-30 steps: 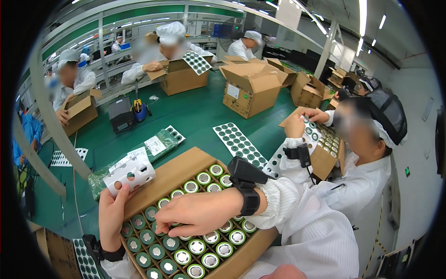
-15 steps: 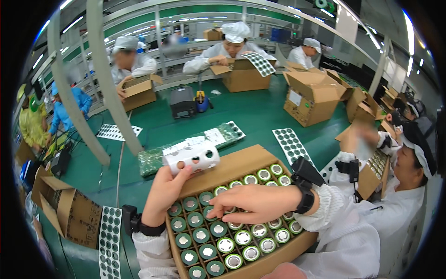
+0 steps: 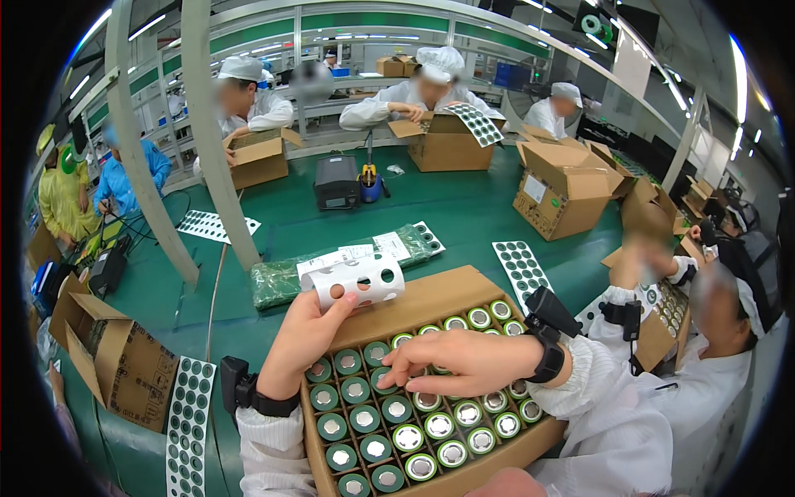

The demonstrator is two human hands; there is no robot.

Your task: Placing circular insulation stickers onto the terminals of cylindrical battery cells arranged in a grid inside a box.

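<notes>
My left hand [image 3: 308,330] is closed on a curled white sticker sheet [image 3: 383,280] with round holes, held above the far left edge of an open cardboard box [image 3: 451,286]. Upright cylindrical battery cells [image 3: 439,426] fill the box, parted by cardboard dividers. Cells on the left carry dark green ring stickers [image 3: 362,417] round their silver ends; those on the right show bright green rims. Over the middle rows reaches my right hand [image 3: 464,362], fingers apart and slightly bent, fingertips down at a cell top among the ringed ones. Its palm hides several cells.
A clear bag of green sticker sheets [image 3: 277,282] lies behind the box. Further ring sheets lie at left [image 3: 192,414] and right [image 3: 522,269]. An open carton [image 3: 137,373] stands at left, a black device [image 3: 337,184] farther back. Co-workers handle boxes across and at right.
The whole view has shifted slightly. My right fingertips stay at about the same cells, with the fingers a little differently bent; my left hand still holds the curled sheet.
</notes>
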